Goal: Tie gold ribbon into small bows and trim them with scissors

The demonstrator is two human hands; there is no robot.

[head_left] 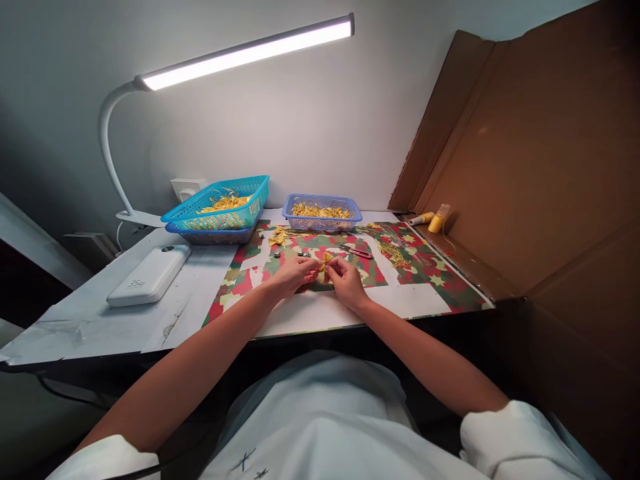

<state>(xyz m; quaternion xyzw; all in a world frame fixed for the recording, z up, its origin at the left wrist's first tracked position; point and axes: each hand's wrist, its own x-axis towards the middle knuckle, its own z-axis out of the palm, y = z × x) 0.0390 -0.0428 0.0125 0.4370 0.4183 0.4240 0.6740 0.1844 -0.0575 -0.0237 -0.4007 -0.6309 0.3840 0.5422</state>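
Observation:
Between my fingertips, over the near part of the patterned mat, is a small yellow ribbon bow. My left hand pinches it from the left, fingers closed. From the right, my right hand grips it between thumb and fingertips. Just beyond the hands lies a slim red-handled cutting tool, its exact kind unclear. Small dark shiny pieces rest close behind my left hand. Farther back on the mat are several loose yellow bows. A tangle of fine gold-coloured strands lies to the right.
A turquoise basket of yellow pieces is stacked on a blue one; a purple basket stands at the back. A white power bank, a lamp, yellow bottles and a tall cardboard panel surround the work area.

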